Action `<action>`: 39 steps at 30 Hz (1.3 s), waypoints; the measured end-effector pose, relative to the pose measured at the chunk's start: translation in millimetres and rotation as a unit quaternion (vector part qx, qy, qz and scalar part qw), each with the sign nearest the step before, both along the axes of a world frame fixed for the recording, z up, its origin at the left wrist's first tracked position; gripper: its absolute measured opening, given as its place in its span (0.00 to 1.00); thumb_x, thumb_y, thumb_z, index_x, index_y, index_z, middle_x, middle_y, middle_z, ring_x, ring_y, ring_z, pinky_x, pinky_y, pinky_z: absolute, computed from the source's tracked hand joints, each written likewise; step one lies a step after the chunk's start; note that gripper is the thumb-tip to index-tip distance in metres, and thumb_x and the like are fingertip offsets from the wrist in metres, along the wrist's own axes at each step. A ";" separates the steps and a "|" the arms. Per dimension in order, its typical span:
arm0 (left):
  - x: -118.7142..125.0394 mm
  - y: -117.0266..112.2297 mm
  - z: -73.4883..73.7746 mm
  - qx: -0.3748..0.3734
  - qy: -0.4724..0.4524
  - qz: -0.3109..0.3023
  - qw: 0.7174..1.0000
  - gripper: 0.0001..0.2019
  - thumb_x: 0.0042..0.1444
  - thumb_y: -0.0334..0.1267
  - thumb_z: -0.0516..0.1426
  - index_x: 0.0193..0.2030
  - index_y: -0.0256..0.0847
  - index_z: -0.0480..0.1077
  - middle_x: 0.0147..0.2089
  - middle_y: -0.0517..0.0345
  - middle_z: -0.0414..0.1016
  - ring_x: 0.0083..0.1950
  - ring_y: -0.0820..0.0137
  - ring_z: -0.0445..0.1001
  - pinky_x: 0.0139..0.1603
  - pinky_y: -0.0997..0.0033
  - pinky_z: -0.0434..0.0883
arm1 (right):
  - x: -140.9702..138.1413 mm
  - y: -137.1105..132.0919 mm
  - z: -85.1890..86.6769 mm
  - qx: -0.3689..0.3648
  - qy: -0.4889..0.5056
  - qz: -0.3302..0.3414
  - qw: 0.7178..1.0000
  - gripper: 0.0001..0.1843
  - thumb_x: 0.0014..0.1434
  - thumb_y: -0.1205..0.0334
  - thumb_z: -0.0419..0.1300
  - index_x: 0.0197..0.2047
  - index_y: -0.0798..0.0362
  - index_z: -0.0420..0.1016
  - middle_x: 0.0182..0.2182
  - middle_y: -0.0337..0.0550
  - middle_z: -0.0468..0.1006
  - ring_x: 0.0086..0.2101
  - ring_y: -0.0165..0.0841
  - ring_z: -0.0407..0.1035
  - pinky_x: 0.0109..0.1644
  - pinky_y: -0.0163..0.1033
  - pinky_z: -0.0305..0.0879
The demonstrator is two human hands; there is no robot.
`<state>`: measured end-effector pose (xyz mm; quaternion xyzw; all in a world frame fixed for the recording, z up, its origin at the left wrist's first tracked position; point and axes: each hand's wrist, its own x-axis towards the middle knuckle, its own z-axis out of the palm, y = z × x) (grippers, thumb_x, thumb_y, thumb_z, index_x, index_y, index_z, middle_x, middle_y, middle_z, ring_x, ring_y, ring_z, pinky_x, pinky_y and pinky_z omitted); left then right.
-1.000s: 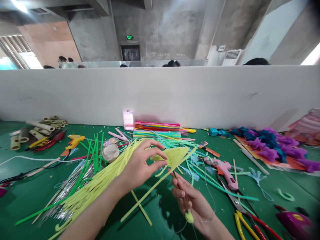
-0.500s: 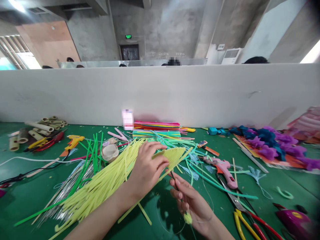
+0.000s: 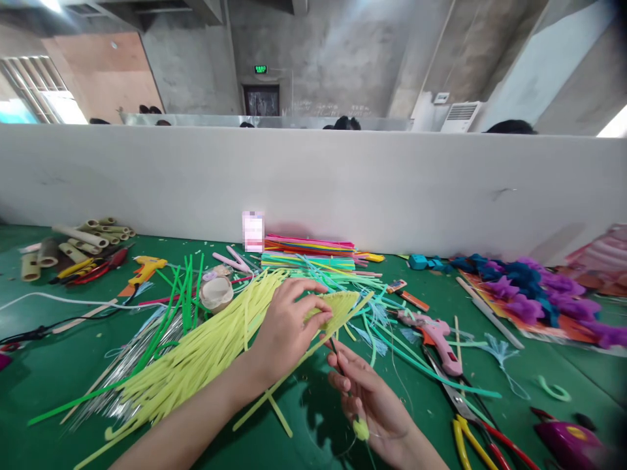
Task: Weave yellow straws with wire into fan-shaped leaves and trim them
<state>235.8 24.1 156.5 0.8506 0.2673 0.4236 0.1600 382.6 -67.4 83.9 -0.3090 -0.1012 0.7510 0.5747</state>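
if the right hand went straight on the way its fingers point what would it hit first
Probably the yellow piece held by the left hand, up and left of the right hand in the picture, whose thin dark tool would lead; depth is unclear.

Your piece (image 3: 343,308) glows yellow, yellow strips (image 3: 210,343) at its nine o'clock, purple and blue shapes (image 3: 529,305) at three, green tabletop (image 3: 578,349) beneath!

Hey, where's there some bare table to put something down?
Left: green tabletop between the black cord and long green stem. Right: the patch between the orange sheet and mint curl. Crowded: around the left hand, beside yellow stems.
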 end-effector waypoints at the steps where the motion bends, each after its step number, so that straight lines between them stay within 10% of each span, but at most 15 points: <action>1: 0.0 0.4 -0.4 0.000 0.000 0.000 1.000 0.03 0.57 0.32 0.58 0.35 0.43 0.74 0.49 0.57 0.73 0.54 0.65 0.66 0.56 0.59 0.64 | -0.4 0.0 0.8 -0.002 -0.002 0.000 1.000 0.23 0.45 0.64 0.72 0.44 0.53 0.73 0.30 0.34 0.73 0.21 0.18 0.64 0.15 0.18 0.62; 14: -5.9 12.1 5.9 0.027 0.100 -0.017 0.995 0.06 0.62 0.31 0.50 0.38 0.40 0.67 0.52 0.51 0.69 0.59 0.63 0.61 0.60 0.55 0.59 | -2.5 1.3 -2.2 0.010 -0.023 0.019 0.999 0.20 0.48 0.63 0.71 0.44 0.51 0.72 0.32 0.34 0.73 0.23 0.21 0.66 0.19 0.24 0.65; 20: -27.6 -5.0 37.5 -0.045 0.096 -0.006 0.994 0.07 0.66 0.36 0.46 0.39 0.41 0.63 0.43 0.53 0.70 0.48 0.66 0.66 0.50 0.63 0.65 | 2.4 2.2 -4.1 0.024 0.008 0.006 1.000 0.21 0.49 0.64 0.70 0.46 0.52 0.72 0.30 0.33 0.73 0.24 0.21 0.66 0.21 0.25 0.62; 27: -4.5 -73.1 26.8 0.003 0.244 -0.339 0.909 0.11 0.62 0.34 0.51 0.28 0.44 0.67 0.29 0.62 0.71 0.31 0.71 0.69 0.41 0.71 0.69 | 4.3 8.0 -8.3 0.062 -0.083 -0.036 0.994 0.18 0.52 0.60 0.67 0.47 0.50 0.72 0.35 0.37 0.77 0.26 0.23 0.68 0.23 0.26 0.61; 32: -7.6 -59.4 21.0 -0.029 0.218 -0.231 0.948 0.13 0.63 0.32 0.48 0.52 0.46 0.66 0.55 0.49 0.67 0.57 0.63 0.66 0.56 0.63 0.65 | 4.4 9.2 -6.9 0.144 -0.216 -0.042 0.965 0.19 0.53 0.57 0.67 0.46 0.53 0.69 0.34 0.41 0.79 0.30 0.28 0.71 0.32 0.31 0.65; 35: -21.8 -24.8 18.6 -0.047 0.151 -0.041 0.987 0.24 0.60 0.43 0.54 0.63 0.48 0.56 0.67 0.49 0.53 0.67 0.56 0.52 0.64 0.52 0.55 | 2.0 6.2 -5.2 0.184 -0.223 -0.009 0.957 0.19 0.56 0.53 0.63 0.47 0.51 0.66 0.37 0.43 0.79 0.33 0.30 0.72 0.34 0.34 0.65; 39: -29.2 14.5 7.5 -0.164 0.153 -0.050 0.973 0.23 0.59 0.52 0.52 0.58 0.45 0.62 0.54 0.51 0.69 0.52 0.58 0.68 0.51 0.60 0.64 | 4.5 2.3 2.8 0.236 -0.274 0.093 0.928 0.16 0.62 0.50 0.55 0.48 0.51 0.63 0.38 0.46 0.80 0.36 0.33 0.73 0.39 0.37 0.65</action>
